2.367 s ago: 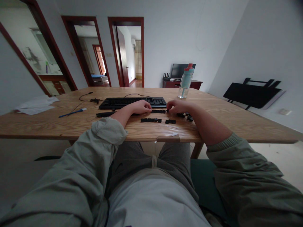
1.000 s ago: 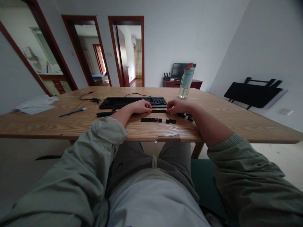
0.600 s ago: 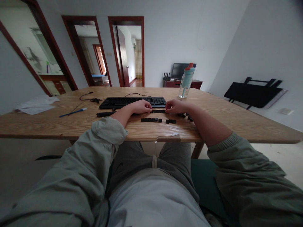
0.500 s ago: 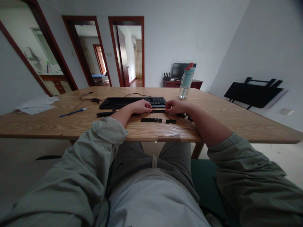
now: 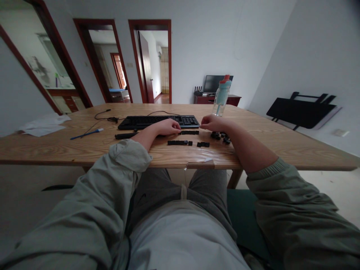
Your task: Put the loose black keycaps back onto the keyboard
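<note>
My left hand [image 5: 169,126] rests on the table with its fingers curled. Its fingertips meet the left end of a row of black keycaps [image 5: 190,132]; whether anything is between them cannot be seen. Just beyond that row's right end, my right hand [image 5: 213,123] is closed in a pinch, and what it holds, if anything, is too small to make out. Behind both hands lies a black keyboard [image 5: 137,122]. Nearer me are another keycap row [image 5: 177,143] and a short group of keycaps [image 5: 203,144]. Loose keycaps [image 5: 221,136] lie piled under my right wrist.
A clear bottle [image 5: 221,98] with a red lid stands behind my right hand. A blue brush [image 5: 86,134], a coiled cable [image 5: 112,119] and white paper [image 5: 45,124] lie to the left. Left of my forearm is a long black strip [image 5: 123,135]. The wooden table's edge [image 5: 165,165] is close to me.
My right hand has lifted away from the keycap row, moving a little right and back, uncovering the row's right end and more of the pile. My left hand has stayed put.
</note>
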The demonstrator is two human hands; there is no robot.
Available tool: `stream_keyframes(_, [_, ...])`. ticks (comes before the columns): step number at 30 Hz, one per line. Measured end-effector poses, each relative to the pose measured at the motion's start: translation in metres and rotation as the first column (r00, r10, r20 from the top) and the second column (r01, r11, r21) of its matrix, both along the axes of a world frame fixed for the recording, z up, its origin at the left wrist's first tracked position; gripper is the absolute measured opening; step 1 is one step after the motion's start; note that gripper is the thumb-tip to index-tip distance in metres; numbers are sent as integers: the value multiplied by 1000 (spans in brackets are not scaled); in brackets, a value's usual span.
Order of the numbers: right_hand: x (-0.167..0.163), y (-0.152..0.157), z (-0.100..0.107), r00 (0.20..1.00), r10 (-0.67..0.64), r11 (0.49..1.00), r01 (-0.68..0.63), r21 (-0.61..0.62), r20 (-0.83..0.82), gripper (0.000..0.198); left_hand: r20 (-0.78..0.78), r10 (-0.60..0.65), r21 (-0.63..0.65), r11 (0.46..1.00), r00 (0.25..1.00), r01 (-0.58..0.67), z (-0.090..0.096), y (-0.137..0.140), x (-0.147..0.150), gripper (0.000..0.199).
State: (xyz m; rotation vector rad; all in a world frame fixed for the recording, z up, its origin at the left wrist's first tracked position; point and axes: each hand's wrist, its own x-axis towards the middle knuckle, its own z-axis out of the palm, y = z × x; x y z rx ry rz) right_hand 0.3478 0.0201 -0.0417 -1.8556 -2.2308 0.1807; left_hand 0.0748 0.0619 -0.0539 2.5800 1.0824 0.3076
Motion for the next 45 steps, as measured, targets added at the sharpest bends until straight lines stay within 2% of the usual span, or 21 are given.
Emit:
stream_keyframes(3, [15, 10, -5, 990, -132, 991, 131, 12, 55, 26, 0, 7, 7, 1000, 1000, -7, 0, 1, 0, 34])
stream_keyframes(5, [23, 15, -11, 981, -169, 985, 171, -12, 97, 27, -2, 11, 6, 1000, 1000, -11, 0, 0, 0, 34])
stream_keyframes(12, [27, 24, -16, 979, -114, 992, 120, -27, 169, 31, -15, 22, 11, 1000, 1000, -22, 4, -6, 2, 35])
stream_keyframes(18, [25, 24, -15, 970, -196, 981, 193, 36, 140, 43, -11, 23, 7, 1000, 1000, -23, 3, -5, 1, 35])
stream_keyframes(23, [24, 19, -14, 962, -167, 985, 170, 4, 214, 34, -16, 20, 4, 1000, 1000, -20, 3, -4, 1, 35])
stream_keyframes(27, [23, 19, -14, 967, -152, 987, 158, -16, 206, 28, -13, 21, 7, 1000, 1000, -21, 2, -4, 1, 35])
stream_keyframes(34, [27, 27, -18, 964, -223, 974, 215, 68, 146, 38, -21, 20, 15, 1000, 1000, -20, 4, -6, 2, 34])
stream_keyframes(45, [25, 26, -19, 967, -210, 978, 210, 17, 142, 33, -11, 10, 2, 1000, 1000, -10, 2, -3, 1, 34])
